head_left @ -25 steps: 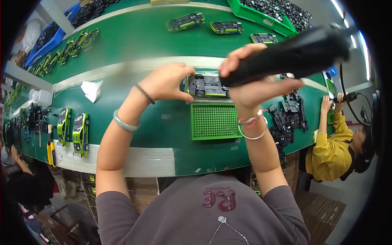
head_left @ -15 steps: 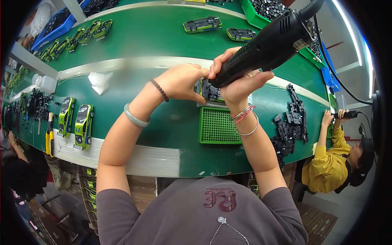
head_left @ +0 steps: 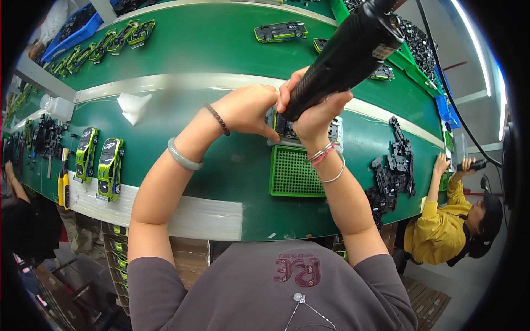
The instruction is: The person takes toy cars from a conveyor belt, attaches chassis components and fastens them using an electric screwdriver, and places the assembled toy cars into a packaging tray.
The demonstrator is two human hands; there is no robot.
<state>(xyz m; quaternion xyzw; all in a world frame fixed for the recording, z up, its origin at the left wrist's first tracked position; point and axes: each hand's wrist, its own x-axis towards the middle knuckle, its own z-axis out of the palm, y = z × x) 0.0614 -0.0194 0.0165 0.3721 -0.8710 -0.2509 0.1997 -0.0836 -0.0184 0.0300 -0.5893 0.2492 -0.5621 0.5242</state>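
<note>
My right hand [head_left: 316, 116] is wrapped around a black electric screwdriver [head_left: 345, 58], which slants down toward a toy car [head_left: 285, 130]. The car lies in a light-coloured holder with its black underside up, partly covered by both hands. Thumb and fingers of my left hand [head_left: 251, 110] grip its left end. The screwdriver's tip is hidden behind my right hand. Just in front of the car sits a green perforated tray [head_left: 297, 172].
Black chassis parts [head_left: 395, 165] are piled to the right. Two green toy cars [head_left: 110, 168] and yellow-handled pliers [head_left: 63, 185] lie left, near a white tissue [head_left: 133, 107]. More cars [head_left: 280, 32] sit beyond the pale strip. A co-worker in yellow [head_left: 441, 234] works at right.
The screwdriver and my right hand have shifted slightly left, with the tool tilted more upright. My left hand stays at the car. Another upturned car now shows beyond the screwdriver.
</note>
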